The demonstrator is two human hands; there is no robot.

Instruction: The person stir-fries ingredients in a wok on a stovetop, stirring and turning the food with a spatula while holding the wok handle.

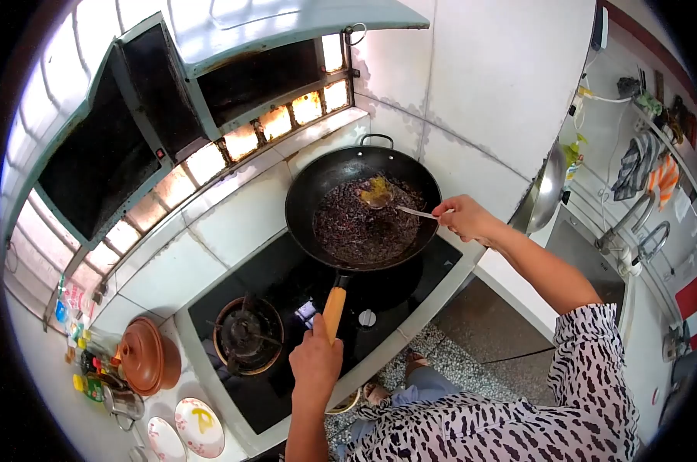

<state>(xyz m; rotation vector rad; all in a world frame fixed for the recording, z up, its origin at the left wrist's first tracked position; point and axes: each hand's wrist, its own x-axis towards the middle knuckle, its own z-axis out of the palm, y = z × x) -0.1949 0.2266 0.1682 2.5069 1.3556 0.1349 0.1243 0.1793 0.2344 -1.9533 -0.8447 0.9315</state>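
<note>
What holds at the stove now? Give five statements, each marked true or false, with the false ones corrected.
1. The left grip holds the tan wooden handle of the round black wok. True.
2. The right grip is empty. False: it holds a slender, pale-handled utensil whose end lies in the wok.
3. A yellow patch shows among the wok's dark contents. True.
4. The lidded, reddish-brown round pot stands on a burner. False: it stands on the white counter beside the shiny black stove.
5. Two round white plates with pinkish patterns lie on that counter. True.

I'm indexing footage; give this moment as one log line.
left hand: gripping wok handle | right hand: holding spoon | wok: dark food inside
</note>
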